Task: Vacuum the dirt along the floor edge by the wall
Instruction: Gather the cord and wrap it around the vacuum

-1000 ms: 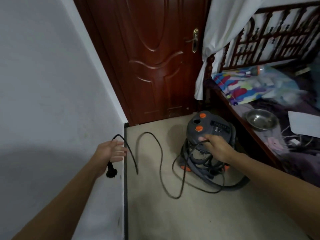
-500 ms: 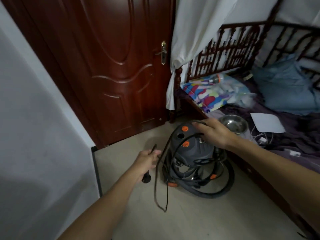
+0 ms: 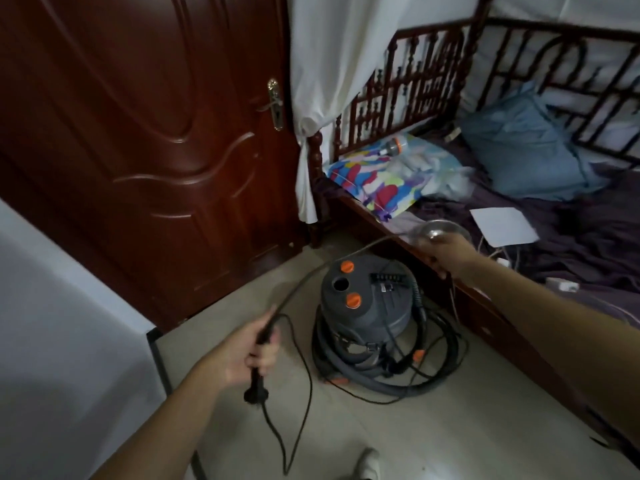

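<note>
head cam | single wide-angle view | looks forward and down | floor [image 3: 450,427] and door [image 3: 138,133] near

I can read no text, brand or number anywhere. The grey vacuum [image 3: 363,306] carries a small pale sticker [image 3: 383,288] beside its dark vent panel [image 3: 388,277], but its print is too blurred for me to make out.

The floor [image 3: 450,445] carries the vacuum [image 3: 367,306] (hose [image 3: 346,372] coiled around it); the bed [image 3: 588,251] holds what looks like a steel bowl [image 3: 443,226].
</note>
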### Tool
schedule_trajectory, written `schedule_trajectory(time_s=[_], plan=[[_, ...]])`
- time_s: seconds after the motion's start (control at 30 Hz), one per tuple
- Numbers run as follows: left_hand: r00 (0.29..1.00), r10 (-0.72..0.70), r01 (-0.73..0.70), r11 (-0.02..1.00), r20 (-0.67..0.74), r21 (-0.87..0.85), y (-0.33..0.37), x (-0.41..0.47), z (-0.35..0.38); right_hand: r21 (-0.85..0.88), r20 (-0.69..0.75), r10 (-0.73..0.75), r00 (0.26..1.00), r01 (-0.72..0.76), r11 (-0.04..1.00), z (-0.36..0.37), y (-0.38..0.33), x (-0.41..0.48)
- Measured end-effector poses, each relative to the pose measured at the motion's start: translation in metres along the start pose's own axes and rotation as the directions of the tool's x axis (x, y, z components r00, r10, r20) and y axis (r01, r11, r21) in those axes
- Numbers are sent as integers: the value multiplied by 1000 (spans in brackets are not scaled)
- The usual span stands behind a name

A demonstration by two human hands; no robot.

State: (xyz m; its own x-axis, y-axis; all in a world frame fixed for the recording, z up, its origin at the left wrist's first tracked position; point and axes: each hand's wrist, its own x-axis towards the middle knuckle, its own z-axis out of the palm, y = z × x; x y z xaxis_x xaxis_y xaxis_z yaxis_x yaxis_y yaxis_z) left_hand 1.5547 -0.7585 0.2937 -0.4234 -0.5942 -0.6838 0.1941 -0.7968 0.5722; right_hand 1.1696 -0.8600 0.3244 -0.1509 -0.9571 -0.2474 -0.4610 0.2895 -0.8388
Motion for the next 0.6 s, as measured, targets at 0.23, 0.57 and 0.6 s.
schedule_trajectory(time_s=[0.23, 0.57, 0.6], plan=[[871, 396, -463, 859, -291, -217, 117, 5, -22, -641, 319, 119, 940, 121, 758, 41, 103, 35], [756, 489, -425, 872, -434, 241, 186, 60, -7, -626, 325, 204, 924, 48, 779, 36, 96, 76], [759, 511, -400, 855, -403, 330, 186, 71, -2, -609, 352, 163, 922, 93, 788, 38, 75, 75]])
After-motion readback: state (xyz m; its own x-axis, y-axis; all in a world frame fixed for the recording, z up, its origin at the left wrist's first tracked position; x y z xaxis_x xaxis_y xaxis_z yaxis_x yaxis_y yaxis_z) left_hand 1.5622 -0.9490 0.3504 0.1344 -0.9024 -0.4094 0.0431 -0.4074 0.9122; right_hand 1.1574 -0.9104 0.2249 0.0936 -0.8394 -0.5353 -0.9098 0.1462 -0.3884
